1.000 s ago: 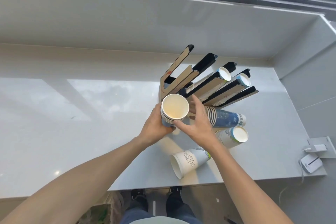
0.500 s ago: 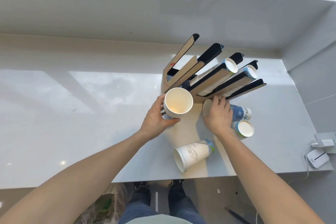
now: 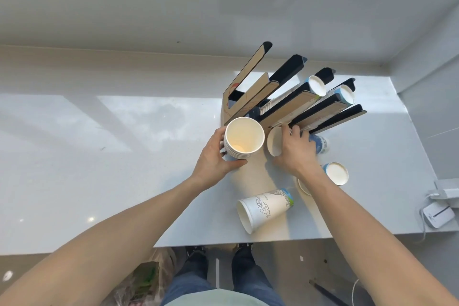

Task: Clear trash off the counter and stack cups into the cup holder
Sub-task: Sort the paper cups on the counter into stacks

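Observation:
My left hand (image 3: 215, 159) grips an upright stack of white paper cups (image 3: 243, 140), mouth up, in front of the cup holder (image 3: 285, 99). The holder has black and tan slats fanning to the right, with two cup stacks lying in its right slots. My right hand (image 3: 294, 150) wraps a second stack of cups (image 3: 274, 143) lying on its side under the holder's lowest slat; its blue end (image 3: 321, 144) sticks out to the right. A single printed cup (image 3: 264, 208) lies on its side near the counter's front edge. Another cup (image 3: 335, 172) lies right of my wrist.
The grey counter (image 3: 111, 144) runs left, ending at a front edge near my feet. A wall closes the right side, with a white plug and small white device (image 3: 437, 213) beyond the counter's corner. A clear bag with green contents (image 3: 144, 281) sits on the floor.
My right hand left the upright stack, went right and closed on the lying stack under the holder. The left hand keeps the upright stack. The view tilted down slightly.

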